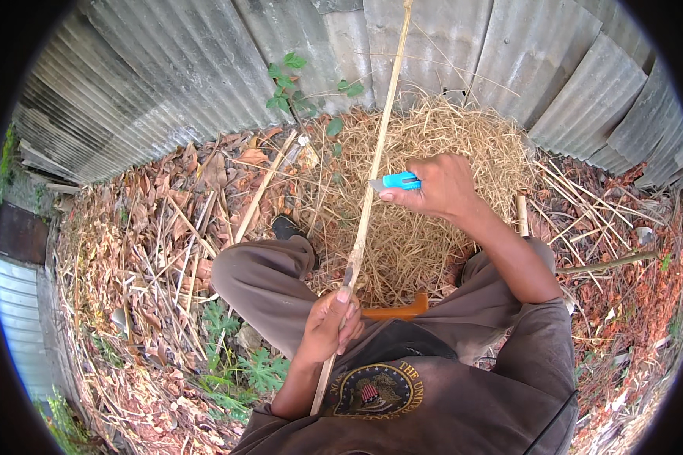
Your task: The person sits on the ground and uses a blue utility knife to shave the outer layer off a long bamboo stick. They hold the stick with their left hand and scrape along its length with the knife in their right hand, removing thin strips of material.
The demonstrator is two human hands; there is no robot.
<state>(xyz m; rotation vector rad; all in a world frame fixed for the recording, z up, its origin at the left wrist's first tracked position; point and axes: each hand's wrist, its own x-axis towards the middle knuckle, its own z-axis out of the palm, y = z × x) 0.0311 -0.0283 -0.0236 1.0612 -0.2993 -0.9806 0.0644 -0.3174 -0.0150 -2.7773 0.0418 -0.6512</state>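
A long pale wooden stick (378, 148) slants from my lap up past the top of the view. My left hand (332, 324) is wrapped round its lower part, near a dark patch on the wood. In my right hand (442, 186) is a utility knife (401, 181) with a bright blue handle. Its short blade meets the stick about midway along, or lies just over it; I cannot tell which. My right fingers are closed on the handle, and the thumb lies along its lower side.
Beyond my bent knees lies a heap of straw-coloured shavings (448, 129). Corrugated metal sheets (303, 45) wall off the far side. Dry leaves and loose sticks (262, 189) cover the left ground; more thin sticks (584, 201) lie right. An orange piece (395, 309) shows between my legs.
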